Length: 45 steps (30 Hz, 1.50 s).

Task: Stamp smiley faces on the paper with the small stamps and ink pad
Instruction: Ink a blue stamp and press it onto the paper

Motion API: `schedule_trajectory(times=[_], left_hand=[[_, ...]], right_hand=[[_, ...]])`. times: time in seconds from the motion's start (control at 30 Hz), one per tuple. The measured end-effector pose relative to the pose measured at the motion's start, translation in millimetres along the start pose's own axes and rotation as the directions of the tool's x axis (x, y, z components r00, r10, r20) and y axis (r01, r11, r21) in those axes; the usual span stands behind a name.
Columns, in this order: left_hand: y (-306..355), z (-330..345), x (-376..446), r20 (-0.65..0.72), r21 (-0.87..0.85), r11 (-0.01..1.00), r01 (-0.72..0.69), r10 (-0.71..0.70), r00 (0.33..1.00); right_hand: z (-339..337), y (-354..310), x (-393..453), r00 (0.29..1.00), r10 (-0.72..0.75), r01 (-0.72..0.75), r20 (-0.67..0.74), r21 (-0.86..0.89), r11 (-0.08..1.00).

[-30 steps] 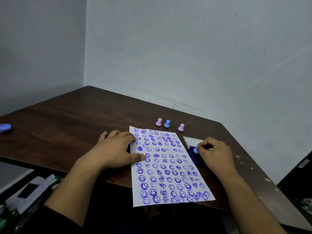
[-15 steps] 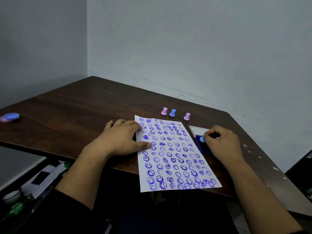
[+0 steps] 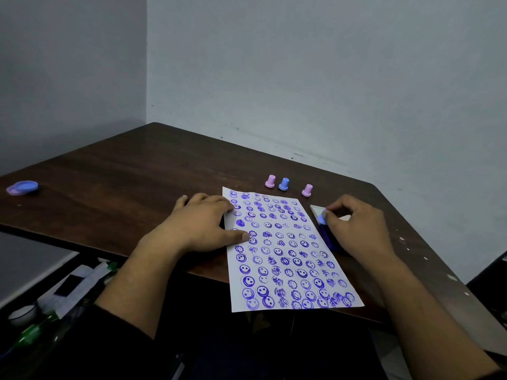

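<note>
A white paper (image 3: pixel 285 250) covered with several rows of purple smiley prints lies on the dark wooden table (image 3: pixel 123 182), its near end hanging over the table edge. My left hand (image 3: pixel 203 226) rests flat on the paper's left edge, fingers spread. My right hand (image 3: pixel 354 226) pinches a small light-blue stamp (image 3: pixel 321 218) over the dark blue ink pad (image 3: pixel 330 239), whose white open lid (image 3: pixel 318 209) shows behind. Past the paper's far edge stand a pink stamp (image 3: pixel 270 181), a blue stamp (image 3: pixel 284 184) and another pink stamp (image 3: pixel 307 190).
A blue and pink round lid or case (image 3: pixel 22 187) lies at the table's far left. White walls close the corner behind the table. Below the table's left edge lie papers and a green object (image 3: pixel 65 289). White paint flecks mark the right edge.
The camera view has shifted, so everything sits higher and more to the right in the frame. My right hand stays at the ink pad with the blue stamp; my left hand still presses the paper.
</note>
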<state>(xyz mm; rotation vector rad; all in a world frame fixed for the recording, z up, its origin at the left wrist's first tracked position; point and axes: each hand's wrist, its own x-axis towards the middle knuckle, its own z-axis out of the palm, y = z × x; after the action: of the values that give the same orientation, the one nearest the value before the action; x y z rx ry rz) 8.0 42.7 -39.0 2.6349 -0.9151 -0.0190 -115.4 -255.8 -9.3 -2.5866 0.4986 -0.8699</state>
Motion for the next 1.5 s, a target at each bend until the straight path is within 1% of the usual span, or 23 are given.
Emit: schedule_trajectory(times=[0.1, 0.2, 0.3, 0.4, 0.57, 0.7, 0.97, 1.27, 1.4, 1.5], left_hand=[[0.5, 0.2, -0.5, -0.003, 0.004, 1.000, -0.004, 0.004, 1.000], [1.0, -0.2, -0.4, -0.003, 0.004, 1.000, -0.004, 0.004, 1.000], [0.6, -0.2, -0.5, -0.004, 0.006, 1.000, -0.002, 0.002, 1.000], [0.8, 0.5, -0.6, -0.015, 0.005, 1.000, -0.002, 0.002, 1.000], [1.6, 1.7, 0.4, -0.015, 0.007, 1.000, 0.003, -0.002, 1.000], [1.0, 1.5, 1.0, -0.012, 0.007, 1.000, 0.003, -0.003, 1.000], [0.2, 2.1, 1.0, -0.014, 0.010, 1.000, 0.003, -0.003, 1.000], [0.0, 2.9, 1.0, -0.023, 0.001, 1.000, -0.003, 0.003, 1.000], [0.8, 1.4, 0.0, -0.017, 0.000, 1.000, 0.000, 0.000, 1.000], [1.7, 0.4, -0.6, -0.011, -0.003, 1.000, 0.002, -0.003, 1.000]], right_hand=[[3.1, -25.4, 3.6, 0.997, -0.073, 0.068, 0.028, 0.134, 0.989], [12.6, -53.8, 4.8, 0.992, -0.097, 0.075, 0.076, 0.253, 0.965], [29.8, -76.0, 1.2, 0.985, -0.117, 0.068, 0.130, 0.331, 0.941], [48.3, -85.0, -8.0, 0.975, -0.156, 0.101, 0.159, 0.311, 0.945], [63.4, -78.3, -18.4, 0.965, -0.232, 0.198, 0.123, 0.241, 0.950], [64.2, -76.4, -20.4, 0.953, -0.275, 0.246, 0.125, 0.207, 0.947], [66.8, -75.4, -18.7, 0.954, -0.267, 0.243, 0.138, 0.166, 0.956], [69.4, -72.4, -17.8, 0.949, -0.285, 0.262, 0.132, 0.167, 0.950], [70.1, -71.0, -15.7, 0.945, -0.288, 0.264, 0.155, 0.161, 0.951], [72.6, -70.0, -13.1, 0.948, -0.261, 0.228, 0.181, 0.181, 0.957]])
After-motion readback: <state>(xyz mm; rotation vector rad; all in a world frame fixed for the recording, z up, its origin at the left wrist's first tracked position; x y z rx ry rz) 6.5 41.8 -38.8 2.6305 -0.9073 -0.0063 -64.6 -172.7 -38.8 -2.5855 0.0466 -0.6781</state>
